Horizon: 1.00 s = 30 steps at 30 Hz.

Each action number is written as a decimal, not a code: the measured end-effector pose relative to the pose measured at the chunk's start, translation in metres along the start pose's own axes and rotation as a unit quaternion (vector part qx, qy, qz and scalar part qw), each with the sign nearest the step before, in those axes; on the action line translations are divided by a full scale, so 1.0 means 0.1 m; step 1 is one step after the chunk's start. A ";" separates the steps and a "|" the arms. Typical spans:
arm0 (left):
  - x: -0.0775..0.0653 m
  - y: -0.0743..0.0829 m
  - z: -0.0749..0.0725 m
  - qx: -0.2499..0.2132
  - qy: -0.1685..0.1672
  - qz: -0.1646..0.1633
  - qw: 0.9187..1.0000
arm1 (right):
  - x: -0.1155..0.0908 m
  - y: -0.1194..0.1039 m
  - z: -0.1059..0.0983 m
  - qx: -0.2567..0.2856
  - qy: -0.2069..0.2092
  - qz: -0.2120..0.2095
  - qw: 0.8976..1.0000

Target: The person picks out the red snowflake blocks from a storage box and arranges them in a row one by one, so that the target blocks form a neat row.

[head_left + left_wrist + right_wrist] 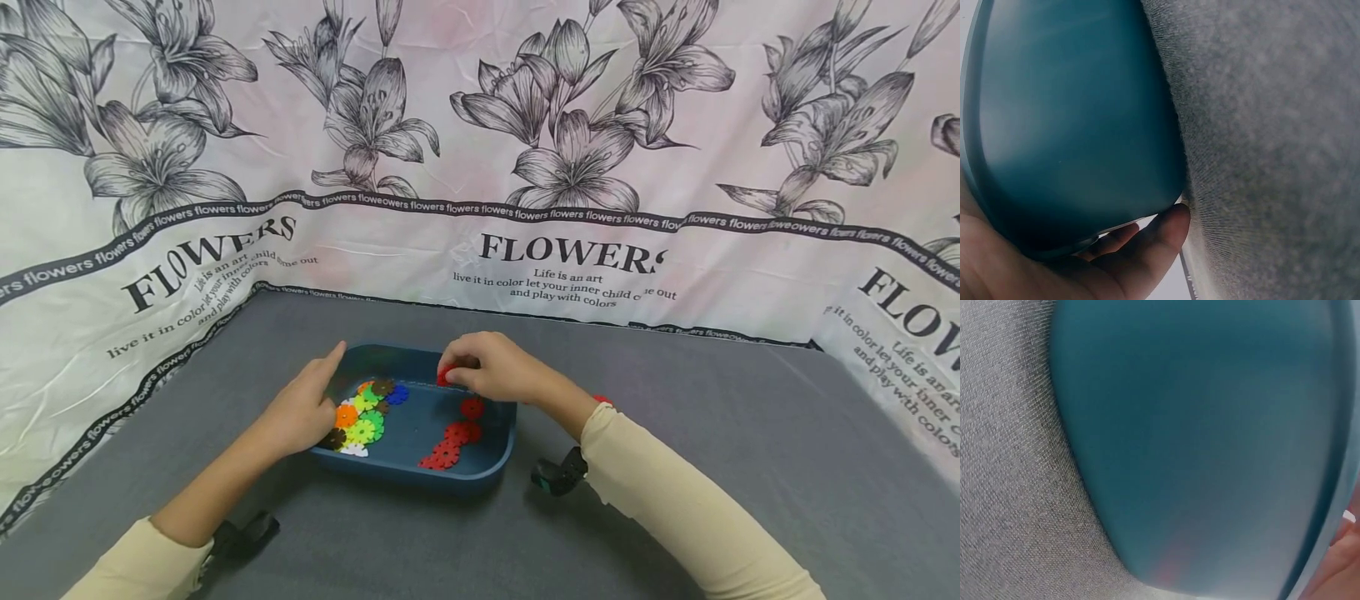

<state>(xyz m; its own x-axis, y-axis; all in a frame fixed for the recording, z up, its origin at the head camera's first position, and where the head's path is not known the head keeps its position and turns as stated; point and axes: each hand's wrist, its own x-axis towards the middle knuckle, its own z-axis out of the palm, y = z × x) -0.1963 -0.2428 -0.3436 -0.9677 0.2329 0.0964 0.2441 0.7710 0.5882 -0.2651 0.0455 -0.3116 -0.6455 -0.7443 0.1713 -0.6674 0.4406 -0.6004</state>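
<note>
A dark blue-green plastic tray (405, 477) stands on the grey cloth. My left hand (300, 412) holds its left end, the thumb at the rim and the index finger stretched along the side; the left wrist view shows fingertips (1175, 225) against the outer wall. Over the far right part of the tray, my right hand (491, 367) pinches a red notched disc (446, 375) between thumb and fingers. Below it, several red discs (457, 433) lie along the tray's right side. Mixed yellow, green, orange, brown, white and blue discs (362, 429) are heaped at the left.
Another red piece (602, 400) lies on the grey cloth (720, 433) right of the tray, partly hidden by the right forearm. A flower-printed curtain (555, 275) hangs behind and at both sides. Dark wrist cameras are strapped to both arms.
</note>
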 end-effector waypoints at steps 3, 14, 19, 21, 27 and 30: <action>0.00 0.00 0.00 -0.001 0.000 0.001 1.000 | -0.01 0.01 0.00 0.023 0.022 0.022 0.999; 0.01 -0.01 0.01 -0.004 0.002 0.003 1.000 | -0.09 0.05 -0.08 0.112 0.061 0.065 0.990; 0.01 -0.02 0.01 -0.005 0.003 0.006 1.000 | -0.14 0.07 -0.15 0.141 0.075 0.070 0.985; 0.01 -0.02 0.01 -0.004 0.003 0.005 1.000 | -0.17 0.08 -0.18 0.157 0.085 0.072 0.981; 0.01 -0.02 0.01 -0.002 0.002 0.001 1.000 | -0.27 0.11 -0.23 0.197 0.116 0.082 0.970; 0.01 -0.02 0.01 -0.003 0.002 0.000 1.000 | -0.31 0.13 -0.25 0.210 0.127 0.082 0.966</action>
<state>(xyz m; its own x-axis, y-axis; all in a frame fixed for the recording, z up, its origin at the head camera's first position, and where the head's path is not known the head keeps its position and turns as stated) -0.1976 -0.2435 -0.3450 -0.9678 0.2309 0.0998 0.2443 0.7678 0.5923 -0.2631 0.0869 -0.3048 -0.8357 -0.5115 0.2000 -0.3729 0.2609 -0.8904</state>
